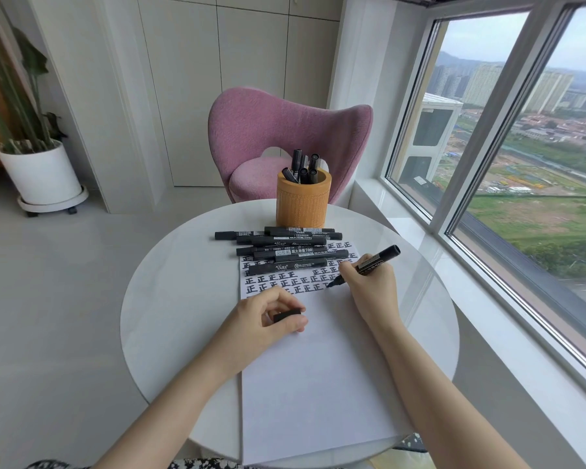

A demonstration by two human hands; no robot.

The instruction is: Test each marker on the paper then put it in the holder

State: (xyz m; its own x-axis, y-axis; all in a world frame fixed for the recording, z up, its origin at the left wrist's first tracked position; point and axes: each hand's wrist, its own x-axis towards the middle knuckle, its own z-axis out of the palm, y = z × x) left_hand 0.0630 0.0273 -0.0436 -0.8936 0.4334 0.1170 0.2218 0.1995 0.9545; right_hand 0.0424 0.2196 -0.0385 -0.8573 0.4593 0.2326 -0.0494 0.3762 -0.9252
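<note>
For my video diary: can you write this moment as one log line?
step: testing | right hand: marker tip on paper | left hand: pinches cap | holder: several markers inside | marker pile: waiting on table

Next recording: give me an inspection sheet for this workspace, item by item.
Surface: round white table, paper sheet on it, top rows filled with written characters.
Job's things: several black markers piled across the paper's far end; orange holder behind them, more markers standing in it.
Clutter: nothing seen.
Hands: right hand grips an uncapped marker, tip at the paper; left hand pinches a black cap.
Cables: nothing seen.
Surroundings: pink chair, potted plant, window on the right.
</note>
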